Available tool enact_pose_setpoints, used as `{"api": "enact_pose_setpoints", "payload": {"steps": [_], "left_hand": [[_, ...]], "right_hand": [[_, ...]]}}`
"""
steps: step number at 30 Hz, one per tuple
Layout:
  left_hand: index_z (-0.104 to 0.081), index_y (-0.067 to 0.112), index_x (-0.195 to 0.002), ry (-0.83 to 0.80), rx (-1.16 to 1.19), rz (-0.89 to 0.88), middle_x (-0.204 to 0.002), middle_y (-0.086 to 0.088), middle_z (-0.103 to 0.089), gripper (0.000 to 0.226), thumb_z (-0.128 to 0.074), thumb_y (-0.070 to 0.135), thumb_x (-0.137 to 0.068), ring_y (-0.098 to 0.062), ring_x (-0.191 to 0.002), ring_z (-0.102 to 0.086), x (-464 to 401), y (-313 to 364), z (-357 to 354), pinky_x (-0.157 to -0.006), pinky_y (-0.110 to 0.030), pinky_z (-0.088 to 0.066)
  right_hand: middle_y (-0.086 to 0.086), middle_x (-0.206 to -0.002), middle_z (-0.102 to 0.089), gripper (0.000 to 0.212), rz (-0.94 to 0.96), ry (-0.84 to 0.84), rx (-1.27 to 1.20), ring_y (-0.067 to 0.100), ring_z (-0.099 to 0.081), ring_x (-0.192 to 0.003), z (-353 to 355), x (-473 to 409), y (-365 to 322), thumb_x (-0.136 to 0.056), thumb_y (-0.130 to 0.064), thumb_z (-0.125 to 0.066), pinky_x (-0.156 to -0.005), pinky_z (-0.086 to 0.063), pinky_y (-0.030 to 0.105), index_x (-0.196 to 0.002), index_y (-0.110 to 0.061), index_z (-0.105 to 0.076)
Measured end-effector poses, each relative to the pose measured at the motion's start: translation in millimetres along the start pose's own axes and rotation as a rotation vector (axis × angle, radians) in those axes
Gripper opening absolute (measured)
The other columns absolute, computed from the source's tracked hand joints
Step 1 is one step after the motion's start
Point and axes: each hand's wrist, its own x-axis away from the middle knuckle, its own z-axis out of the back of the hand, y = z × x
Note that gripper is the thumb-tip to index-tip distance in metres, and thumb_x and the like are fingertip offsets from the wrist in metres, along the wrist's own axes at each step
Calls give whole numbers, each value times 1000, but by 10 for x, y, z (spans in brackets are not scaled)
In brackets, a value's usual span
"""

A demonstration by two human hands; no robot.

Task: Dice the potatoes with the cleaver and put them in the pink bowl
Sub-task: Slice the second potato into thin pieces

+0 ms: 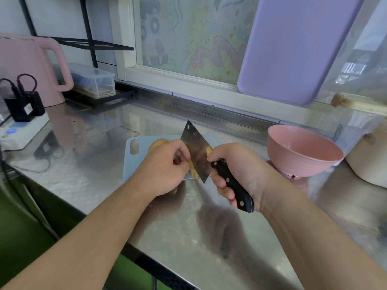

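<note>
At frame centre, the right hand (pixel 234 174) grips the cleaver (pixel 196 151); the left hand (pixel 167 164) pinches potato strips (pixel 193 169) on the cutting board (pixel 134 158). Curled fingertips beside the blade risk a nick. The pink bowl (pixel 303 151) sits right.

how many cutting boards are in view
2. A small blue cutting board lies flat on the steel counter under both hands; a large purple one leans upright against the window, behind the pink bowl.

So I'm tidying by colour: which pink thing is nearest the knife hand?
The pink bowl, just beyond the right hand; the pink kettle stands far left.
</note>
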Motion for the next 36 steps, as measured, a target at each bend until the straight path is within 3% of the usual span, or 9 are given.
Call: {"api": "enact_pose_setpoints", "payload": {"steps": [5, 10, 12, 15, 17, 20, 25, 31, 36], "left_hand": [[-67, 26, -89, 6, -6, 11, -92, 8, -67, 19, -62, 8, -92, 0, -85, -60, 6, -3, -5, -72, -15, -50], [-64, 29, -94, 10, -1, 2, -93, 11, -66, 17, -66, 13, -89, -2, -85, -59, 3, -12, -3, -68, -15, -47], [-61, 36, -100, 17, -45, -7, -101, 15, -60, 20, -72, 28, -87, -4, -88, -58, 9, -32, -18, -73, -22, -47], [-57, 43, -115, -49, -168, -17, -116, 23, -46, 44, -76, 59, -80, 0, -102, -53, 22, -57, -52, -84, -26, -47], [-58, 43, -124, -91, -226, -43, -122, 25, -45, 54, -74, 67, -79, -2, -109, -50, 15, -58, -66, -93, -29, -47], [-64, 40, -126, -106, -257, -82, -122, 24, -54, 48, -72, 63, -85, -6, -114, -49, 0, -67, -68, -99, -29, -43], [-69, 33, -117, -60, -231, -124, -107, 21, -59, 30, -75, 44, -90, -2, -102, -50, 1, -55, -65, -85, -17, -38], [-68, 34, -119, -69, -179, -83, -103, 25, -55, 33, -73, 25, -88, 4, -102, -50, -1, -58, -36, -80, -10, -38], [-60, 35, -120, -36, -141, -50, -112, 23, -52, 39, -79, 39, -87, 7, -101, -54, -3, -57, -46, -77, -8, -38]], "right_hand": [[3, -46, -37, 41, 32, 18, -12, 18, -33, -34, 77, 27, -22, -88, -34, -52, -37, -26, 21, -53, -13, -43], [5, -53, -40, 31, 110, 60, -109, 20, -33, -36, 118, 16, -22, -90, -31, -51, -39, -28, 21, -64, -13, -48], [5, -53, -39, 34, 108, 80, -116, 20, -34, -36, 131, -9, -10, -89, -32, -52, -38, -29, 21, -62, -13, -47], [4, -50, -39, 39, 98, 96, -108, 20, -35, -35, 138, -27, 2, -90, -34, -51, -38, -29, 22, -57, -13, -45], [5, -51, -39, 40, 99, 97, -115, 20, -34, -36, 139, -33, 9, -90, -35, -51, -38, -29, 22, -56, -13, -45], [7, -49, -37, 45, 87, 95, -99, 21, -33, -37, 142, -44, 27, -90, -36, -52, -39, -28, 22, -53, -12, -45], [7, -46, -36, 48, 68, 99, -89, 21, -34, -36, 146, -37, 32, -90, -37, -52, -38, -29, 22, -51, -12, -45], [5, -43, -37, 47, 70, 98, -77, 20, -34, -34, 138, -2, 17, -92, -36, -52, -38, -29, 20, -54, -10, -45], [8, -42, -39, 44, 96, 123, -34, 22, -34, -34, 140, 16, 18, -92, -32, -53, -40, -31, 21, -56, -8, -47]]}}
